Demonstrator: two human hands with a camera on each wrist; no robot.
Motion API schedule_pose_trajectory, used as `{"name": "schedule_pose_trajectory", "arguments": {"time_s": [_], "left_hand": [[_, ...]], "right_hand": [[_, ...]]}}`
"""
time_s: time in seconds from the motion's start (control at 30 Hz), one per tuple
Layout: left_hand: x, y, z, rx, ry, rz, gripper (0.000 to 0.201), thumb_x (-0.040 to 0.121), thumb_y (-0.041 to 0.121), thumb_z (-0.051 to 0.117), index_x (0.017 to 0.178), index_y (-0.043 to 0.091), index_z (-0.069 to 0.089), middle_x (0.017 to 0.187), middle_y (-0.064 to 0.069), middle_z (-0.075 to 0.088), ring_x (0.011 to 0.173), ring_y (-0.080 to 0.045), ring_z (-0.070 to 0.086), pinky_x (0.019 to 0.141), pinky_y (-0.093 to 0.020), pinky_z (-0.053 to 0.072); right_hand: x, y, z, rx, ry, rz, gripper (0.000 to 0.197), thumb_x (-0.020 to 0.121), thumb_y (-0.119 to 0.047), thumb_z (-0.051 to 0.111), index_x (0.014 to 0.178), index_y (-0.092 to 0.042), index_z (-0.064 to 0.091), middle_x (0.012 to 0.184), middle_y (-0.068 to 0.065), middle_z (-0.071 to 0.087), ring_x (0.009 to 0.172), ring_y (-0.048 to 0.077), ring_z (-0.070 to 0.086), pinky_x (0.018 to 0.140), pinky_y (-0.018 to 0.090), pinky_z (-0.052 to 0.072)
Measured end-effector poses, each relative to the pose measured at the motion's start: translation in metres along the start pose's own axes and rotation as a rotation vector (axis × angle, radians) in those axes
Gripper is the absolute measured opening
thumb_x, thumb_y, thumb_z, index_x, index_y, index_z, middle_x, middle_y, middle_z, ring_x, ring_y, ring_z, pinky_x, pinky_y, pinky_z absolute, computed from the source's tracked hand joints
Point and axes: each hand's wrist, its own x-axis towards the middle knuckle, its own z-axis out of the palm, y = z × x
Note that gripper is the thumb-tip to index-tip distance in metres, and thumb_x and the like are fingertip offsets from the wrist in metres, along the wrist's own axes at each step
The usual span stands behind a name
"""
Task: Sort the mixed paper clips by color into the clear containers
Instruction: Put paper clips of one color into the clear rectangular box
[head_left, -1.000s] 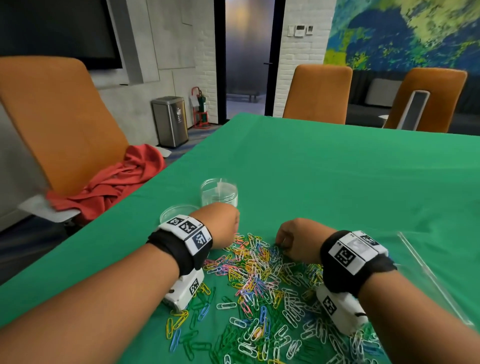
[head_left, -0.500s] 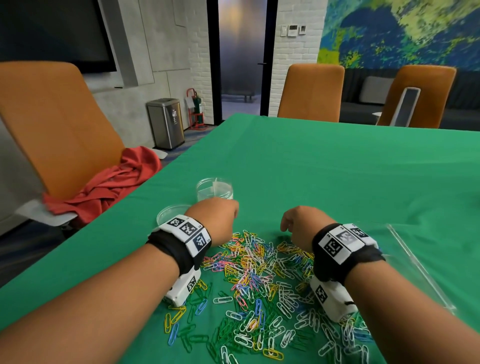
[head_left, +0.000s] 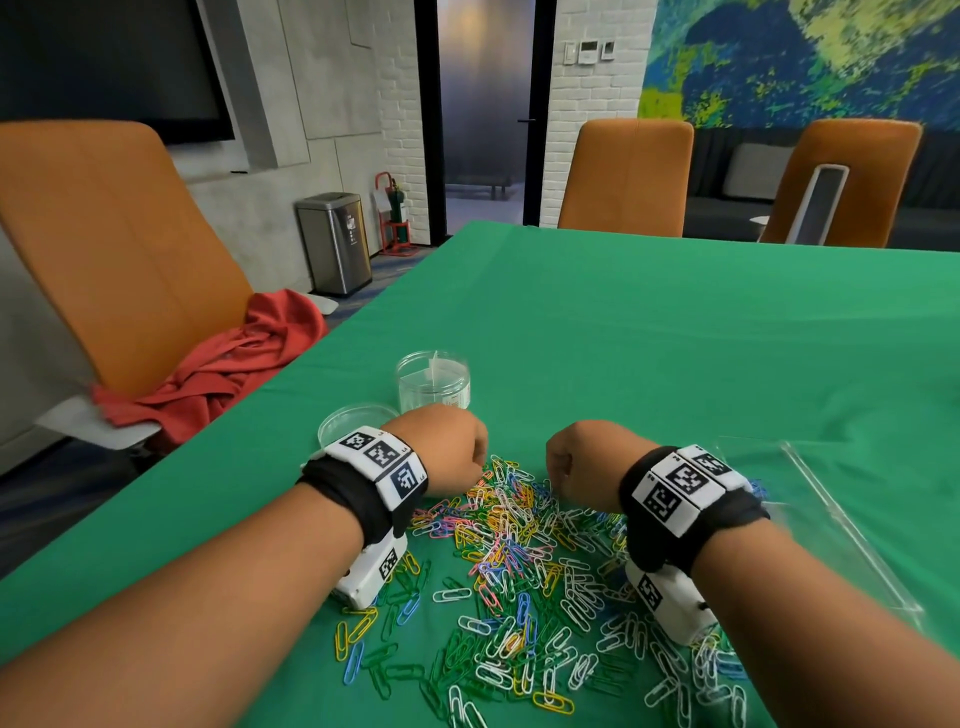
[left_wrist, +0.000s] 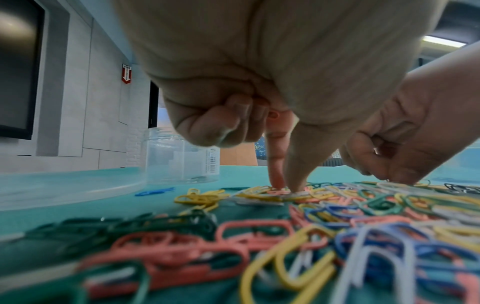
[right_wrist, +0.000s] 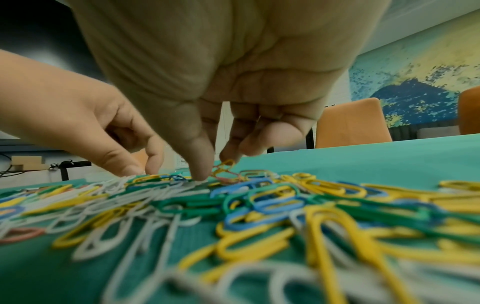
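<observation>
A mixed pile of coloured paper clips (head_left: 519, 535) lies on the green table (head_left: 675, 338). My left hand (head_left: 447, 447) is at the pile's far left edge. In the left wrist view its thumb and index tips (left_wrist: 285, 186) come down together, pinching a pink clip (left_wrist: 279, 191), with the other fingers curled. My right hand (head_left: 576, 457) is at the far middle of the pile. In the right wrist view its thumb and index (right_wrist: 214, 168) pinch a raised yellow clip (right_wrist: 225, 164). A clear jar (head_left: 434, 382) stands just beyond the left hand.
A clear lid (head_left: 353, 421) lies left of the jar, partly behind my left wrist. A flat clear plastic sheet (head_left: 831, 519) lies to the right of the pile. Orange chairs (head_left: 104, 249) stand around the table, one with a red cloth (head_left: 218, 369).
Both hands stay at the far edge of the pile, and the right hand has edged slightly closer to the left one. The head view has shifted a little.
</observation>
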Motion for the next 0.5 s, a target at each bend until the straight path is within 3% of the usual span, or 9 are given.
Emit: {"name": "schedule_pose_trajectory", "arguments": {"time_s": [0.1, 0.2, 0.3, 0.4, 0.5], "left_hand": [[0.0013, -0.0025, 0.0008, 0.016, -0.015, -0.006, 0.012, 0.090, 0.024, 0.062, 0.097, 0.028, 0.072, 0.104, 0.006, 0.068, 0.081, -0.014, 0.058, 0.069, -0.027, 0.042], [0.0041, -0.0068, 0.0027, 0.051, -0.016, -0.051, 0.013, 0.087, 0.018, 0.060, 0.091, 0.023, 0.072, 0.095, 0.002, 0.070, 0.083, -0.020, 0.064, 0.071, -0.032, 0.053], [0.0031, -0.0070, 0.0031, 0.102, 0.003, -0.094, 0.012, 0.084, 0.019, 0.055, 0.087, 0.018, 0.067, 0.085, -0.001, 0.067, 0.079, -0.023, 0.065, 0.075, -0.039, 0.059], [0.0033, -0.0065, 0.0021, 0.089, 0.022, -0.114, 0.012, 0.083, 0.022, 0.054, 0.087, 0.018, 0.064, 0.084, -0.001, 0.065, 0.077, -0.023, 0.064, 0.074, -0.037, 0.058], [0.0042, -0.0086, 0.0036, 0.087, -0.013, -0.105, 0.014, 0.078, 0.020, 0.056, 0.083, 0.019, 0.069, 0.082, 0.000, 0.069, 0.076, -0.022, 0.066, 0.073, -0.039, 0.060]], "right_hand": [[-0.0016, 0.0010, -0.0031, 0.021, 0.045, -0.031, 0.021, 0.082, -0.007, 0.057, 0.078, -0.027, 0.064, 0.087, -0.006, 0.066, 0.083, 0.017, 0.062, 0.062, 0.023, 0.043], [-0.0031, 0.0016, -0.0043, 0.051, 0.085, -0.057, 0.019, 0.083, -0.007, 0.059, 0.079, -0.025, 0.066, 0.091, -0.005, 0.068, 0.085, 0.016, 0.062, 0.058, 0.020, 0.039], [-0.0036, 0.0002, -0.0044, 0.045, 0.110, -0.058, 0.020, 0.084, -0.007, 0.056, 0.079, -0.025, 0.063, 0.090, -0.004, 0.067, 0.084, 0.018, 0.062, 0.064, 0.023, 0.044], [-0.0021, 0.0007, -0.0027, 0.092, 0.188, -0.022, 0.022, 0.084, -0.004, 0.049, 0.082, -0.025, 0.055, 0.086, -0.003, 0.068, 0.082, 0.020, 0.062, 0.071, 0.030, 0.052], [-0.0007, 0.0009, -0.0005, 0.172, 0.206, -0.002, 0.020, 0.090, -0.005, 0.043, 0.094, -0.024, 0.047, 0.084, -0.002, 0.065, 0.074, 0.020, 0.061, 0.065, 0.030, 0.050]]}}
